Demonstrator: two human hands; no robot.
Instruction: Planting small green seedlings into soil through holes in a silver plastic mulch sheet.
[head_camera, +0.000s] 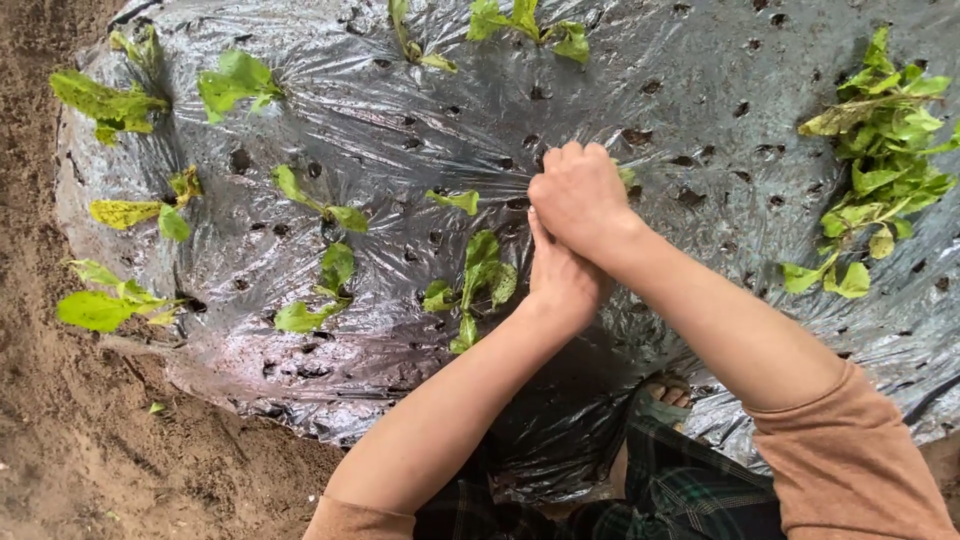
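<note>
Right hand (580, 195), centre frame: fisted on a seedling (626, 177), leaf tip showing. Left hand (562, 280) beneath, grip hidden. Seedling likely light, limp, bruisable; hold low on stem. Black plastic mulch (400, 130) underneath.

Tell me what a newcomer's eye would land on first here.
First, the two hands at centre: the right hand is fisted on the grey plastic sheet, with the left hand just beneath it. Next, the green seedlings poking through holes to their left, and the loose seedling pile at far right.
</note>
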